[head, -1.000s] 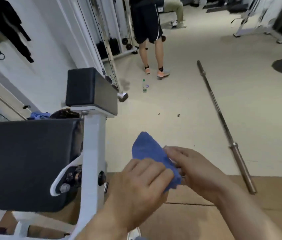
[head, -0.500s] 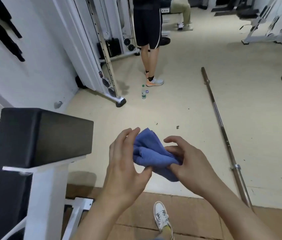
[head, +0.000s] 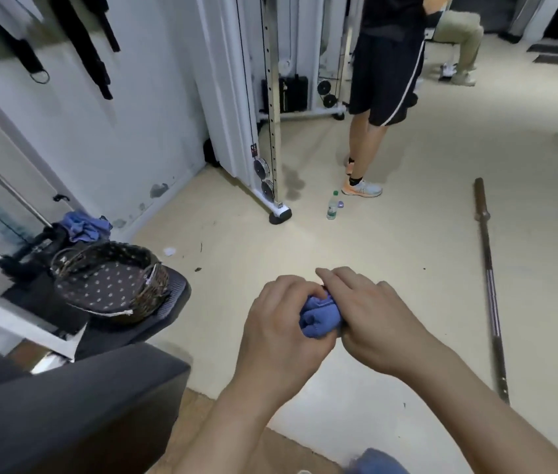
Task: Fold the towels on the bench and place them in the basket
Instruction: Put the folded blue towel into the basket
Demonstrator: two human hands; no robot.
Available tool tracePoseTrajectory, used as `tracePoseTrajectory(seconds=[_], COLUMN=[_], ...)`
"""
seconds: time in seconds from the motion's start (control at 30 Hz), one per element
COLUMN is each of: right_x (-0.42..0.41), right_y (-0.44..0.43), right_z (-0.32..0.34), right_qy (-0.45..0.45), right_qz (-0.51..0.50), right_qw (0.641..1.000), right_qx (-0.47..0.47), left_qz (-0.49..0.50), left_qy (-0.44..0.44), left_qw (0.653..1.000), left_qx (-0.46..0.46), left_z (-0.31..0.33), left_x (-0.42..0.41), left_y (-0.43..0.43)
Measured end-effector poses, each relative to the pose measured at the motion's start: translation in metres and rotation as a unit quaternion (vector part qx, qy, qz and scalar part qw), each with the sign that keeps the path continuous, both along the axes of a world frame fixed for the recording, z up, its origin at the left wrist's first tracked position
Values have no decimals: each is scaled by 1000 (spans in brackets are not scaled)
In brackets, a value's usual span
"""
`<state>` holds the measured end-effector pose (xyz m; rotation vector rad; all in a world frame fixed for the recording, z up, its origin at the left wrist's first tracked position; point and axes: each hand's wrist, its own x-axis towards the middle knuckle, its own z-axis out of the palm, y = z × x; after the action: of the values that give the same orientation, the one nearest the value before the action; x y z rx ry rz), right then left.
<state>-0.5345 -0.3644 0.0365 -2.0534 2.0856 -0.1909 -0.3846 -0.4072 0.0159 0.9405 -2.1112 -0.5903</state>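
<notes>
1. Nearest: left hand (head: pixel 281 323) and right hand (head: pixel 373 319) meet mid-frame above the floor. Both grips are curled tight round the small blue terry towel (head: pixel 322 316), which is wadded compact. Only its middle shows between the knuckles.
2. Black padded tabletop (head: pixel 65 405) fills the lower-left corner, with its right edge just beside the left forearm.
3. A brown mat strip (head: pixel 270 449) lies underfoot, then the smooth beige floor (head: pixel 339 241) with a few dark specks.
4. Left of the hands, past the tabletop's far edge: round brown wicker basket with dark dotted liner (head: pixel 154 275), sitting on a black mesh seat (head: pixel 176 295). Its mouth is up and tilted slightly toward the camera.
5. A crumpled blue cloth (head: pixel 82 225) lies just behind the basket, against the white wall (head: pixel 140 131).
6. There is bare floor between the hands and the basket. On the right, a long steel barbell (head: pixel 489 285) lies on the floor, well apart from the hands.
7. Farther: clear plastic bottle with green cap (head: pixel 331 208), upright near the foot of the white cable machine (head: pixel 263 97). A person in black shorts (head: pixel 383 73) stands beside it.
8. Versus 0.5 s ago: the towel was looser, with the left fingers spread; now it is bunched smaller and both hands are clamped on it. The view has swung left, so the basket is now in frame and the tabletop has dropped to the lower left.
</notes>
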Motion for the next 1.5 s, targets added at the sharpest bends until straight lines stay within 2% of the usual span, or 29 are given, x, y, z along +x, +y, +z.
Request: tracePoseTrajectory(seconds=[0.1, 0.2, 0.33, 0.4, 0.43, 0.5, 0.53, 0.6, 0.77, 0.93, 1.07, 1.23, 1.5], right_x=[-16, -39, -80, -93, -96, -94, -88, -72, -19, 63, 139, 232, 347], right_y=[-52, -111, -197, -243, -265, -304, -320, -347, -398, -443, -495, -558, -626], right_z=[-3, -7, -17, -22, -25, -29, -30, -37, -61, -83, -108, -152, -244], right_qy=[-73, -91, -139, -150, -154, -151, -153, -174, -201, -189, -175, -160, 56], right_qz=[60, 124, 199, 236, 245, 260, 268, 284, 348, 405, 410, 392, 443], right_qw=[994, 979, 948, 940, 940, 944, 943, 937, 910, 891, 892, 903, 893], right_qx=[46, 131, 206, 195, 178, 136, 121, 105, 98, 84, 77, 77, 53], left_qz=[69, 137, 246, 293, 303, 321, 333, 354, 446, 532, 543, 499, 434], left_qy=[-50, -65, 7, 52, 45, -39, -94, -139, -150, -149, -136, -226, -455], left_qw=[996, 988, 963, 942, 933, 917, 909, 898, 853, 800, 771, 748, 692], left_qx=[-34, 21, 108, 157, 189, 233, 231, 223, 225, 233, 302, 375, 355], left_z=[-4, -10, -25, -31, -33, -38, -39, -39, -39, -51, -80, -135, -232], left_x=[-4, -5, -9, -11, -11, -6, -2, 7, 43, 104, 168, 247, 341], left_y=[-32, -67, -121, -147, -159, -179, -189, -204, -241, -281, -323, -383, -468])
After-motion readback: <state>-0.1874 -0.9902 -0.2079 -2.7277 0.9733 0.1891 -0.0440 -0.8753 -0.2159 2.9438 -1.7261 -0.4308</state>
